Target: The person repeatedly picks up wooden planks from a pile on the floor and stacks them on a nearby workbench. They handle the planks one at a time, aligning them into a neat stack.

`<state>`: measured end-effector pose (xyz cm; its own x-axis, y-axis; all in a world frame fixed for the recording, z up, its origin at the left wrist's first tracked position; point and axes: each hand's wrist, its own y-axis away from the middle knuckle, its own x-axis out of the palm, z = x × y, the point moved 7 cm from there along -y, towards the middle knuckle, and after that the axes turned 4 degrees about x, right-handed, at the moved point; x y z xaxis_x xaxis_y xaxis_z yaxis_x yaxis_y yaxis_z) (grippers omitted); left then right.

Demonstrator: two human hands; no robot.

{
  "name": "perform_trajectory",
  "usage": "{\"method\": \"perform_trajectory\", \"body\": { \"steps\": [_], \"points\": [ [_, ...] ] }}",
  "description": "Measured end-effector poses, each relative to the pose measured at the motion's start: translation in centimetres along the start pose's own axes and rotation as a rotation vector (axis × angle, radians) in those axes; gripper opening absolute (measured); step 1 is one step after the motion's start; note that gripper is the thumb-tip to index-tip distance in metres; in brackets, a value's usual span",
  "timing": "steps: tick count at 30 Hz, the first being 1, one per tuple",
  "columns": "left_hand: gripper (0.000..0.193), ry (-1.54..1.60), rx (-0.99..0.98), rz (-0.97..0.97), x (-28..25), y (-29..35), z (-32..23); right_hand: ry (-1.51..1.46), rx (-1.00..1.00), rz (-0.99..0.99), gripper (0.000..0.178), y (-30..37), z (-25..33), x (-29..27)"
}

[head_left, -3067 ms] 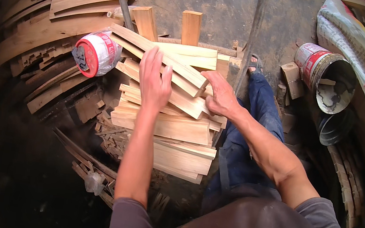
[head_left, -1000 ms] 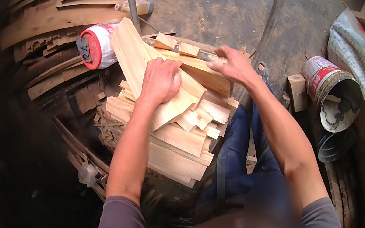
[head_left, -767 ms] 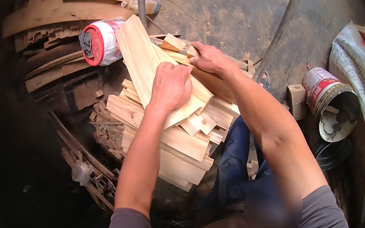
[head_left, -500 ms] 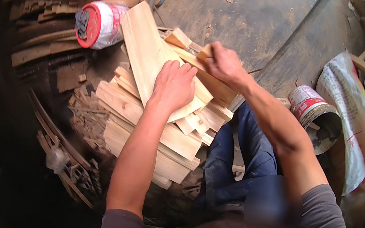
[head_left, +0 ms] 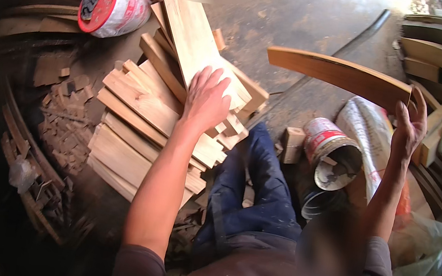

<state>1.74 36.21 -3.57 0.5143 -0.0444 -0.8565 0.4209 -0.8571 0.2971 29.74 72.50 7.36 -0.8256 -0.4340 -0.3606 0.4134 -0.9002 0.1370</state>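
My left hand (head_left: 207, 95) lies with its fingers spread on a wide pale wooden board (head_left: 191, 28), which slants across the top of a pile of cut boards. Out to the right, my right hand (head_left: 410, 123) grips the end of a curved wooden slat (head_left: 339, 74) between thumb and fingers. The slat hangs in the air, its far end reaching left over the floor. Beneath my left wrist, more boards (head_left: 135, 97) lie stacked at uneven angles.
A red-lidded bucket (head_left: 117, 11) lies beyond the pile, at left. On the right are a tipped paint can (head_left: 324, 136), a white sack (head_left: 363, 122), a wooden block (head_left: 292, 145) and stacked timber (head_left: 425, 52). Wood scraps (head_left: 65, 126) and a metal bar (head_left: 362, 36) lie on the floor.
My right hand has swung from the pile out to the right, carrying the curved slat. My left hand stays on the wide board. The view has shifted to the right.
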Motion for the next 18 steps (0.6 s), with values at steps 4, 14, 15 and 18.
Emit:
{"method": "perform_trajectory", "body": {
  "steps": [4,14,15,18],
  "points": [
    [0.054,0.900,-0.442,-0.011,2.7,1.9,-4.5,-0.173,0.006,-0.103,0.055,4.5,3.6,-5.4],
    [0.042,2.365,-0.686,-0.424,1.6,9.1,-8.3,0.114,-0.143,0.299,0.046,32.6,6.7,12.4],
    [0.041,2.304,-0.710,-0.402,0.3,10.9,-7.3,0.068,-0.041,0.447,0.049,34.0,7.0,14.1],
    [0.039,2.299,-0.620,-0.327,-0.6,16.7,-4.1,-0.103,0.279,0.978,0.074,38.7,5.5,17.4]
  ]
}}
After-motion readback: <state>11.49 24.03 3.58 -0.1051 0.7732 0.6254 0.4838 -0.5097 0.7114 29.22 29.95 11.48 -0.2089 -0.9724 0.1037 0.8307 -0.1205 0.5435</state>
